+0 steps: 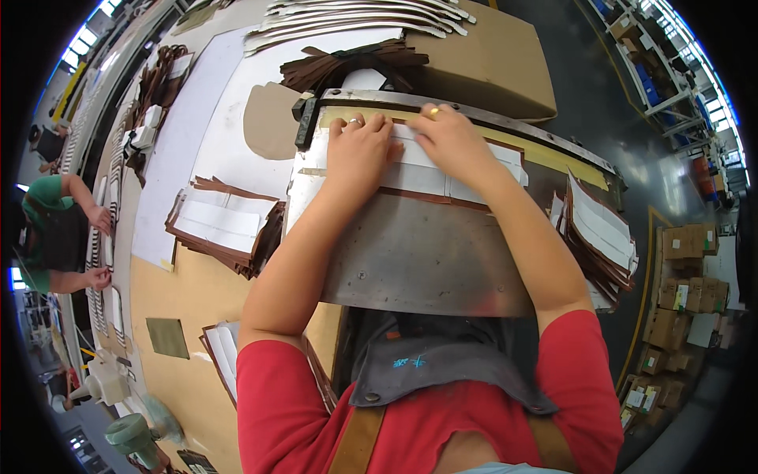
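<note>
On my feed, the left hand (363, 150) and right hand (454, 146) rest close together, fingers bent, at the far side of a long, brown, leather-like panel with white facing (418, 178). I can't tell whether either hand pinches it or only presses. The panel lies beneath both hands on a grey, flat metal plate (418, 253), which extends nearer than the hands. I see a fanned stack of brown-and-white pieces (217, 225) left of the left hand, and a bundle of thin brown strips (351, 65) beyond it.
</note>
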Motion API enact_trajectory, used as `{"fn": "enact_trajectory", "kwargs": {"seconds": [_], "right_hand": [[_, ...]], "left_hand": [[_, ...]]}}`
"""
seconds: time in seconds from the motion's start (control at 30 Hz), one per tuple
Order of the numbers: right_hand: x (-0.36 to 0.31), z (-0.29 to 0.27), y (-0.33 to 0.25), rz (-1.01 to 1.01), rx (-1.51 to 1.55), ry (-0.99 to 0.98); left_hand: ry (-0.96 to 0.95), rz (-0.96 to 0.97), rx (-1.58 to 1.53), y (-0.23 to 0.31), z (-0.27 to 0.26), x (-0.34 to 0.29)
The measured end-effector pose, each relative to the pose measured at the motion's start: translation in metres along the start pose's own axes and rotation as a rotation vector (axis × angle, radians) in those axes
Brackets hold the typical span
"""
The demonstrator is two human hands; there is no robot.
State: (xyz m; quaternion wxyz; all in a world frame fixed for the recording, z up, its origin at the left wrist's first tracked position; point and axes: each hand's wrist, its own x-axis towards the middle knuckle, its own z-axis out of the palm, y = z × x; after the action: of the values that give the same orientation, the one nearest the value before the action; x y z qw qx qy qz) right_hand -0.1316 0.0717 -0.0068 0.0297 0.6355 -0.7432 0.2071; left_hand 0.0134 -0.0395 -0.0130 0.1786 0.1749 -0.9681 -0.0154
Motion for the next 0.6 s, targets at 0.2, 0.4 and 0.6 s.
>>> {"fn": "enact_trajectory", "kwargs": {"seconds": [0.2, 0.4, 0.6], "right_hand": [[-0.029, -0.037, 0.016, 0.359, 0.191, -0.102], [-0.029, -0.042, 0.001, 0.345, 0.667, -0.008], [0.006, -0.056, -0.018, 0.166, 0.622, 0.074]], "left_hand": [[0.161, -0.159, -0.390, 0.002, 0.010, 0.002], [0.061, -0.242, -1.172, 0.011, -0.009, 0.012], [0.139, -0.102, -1.070, 0.017, -0.018, 0.009]]}}
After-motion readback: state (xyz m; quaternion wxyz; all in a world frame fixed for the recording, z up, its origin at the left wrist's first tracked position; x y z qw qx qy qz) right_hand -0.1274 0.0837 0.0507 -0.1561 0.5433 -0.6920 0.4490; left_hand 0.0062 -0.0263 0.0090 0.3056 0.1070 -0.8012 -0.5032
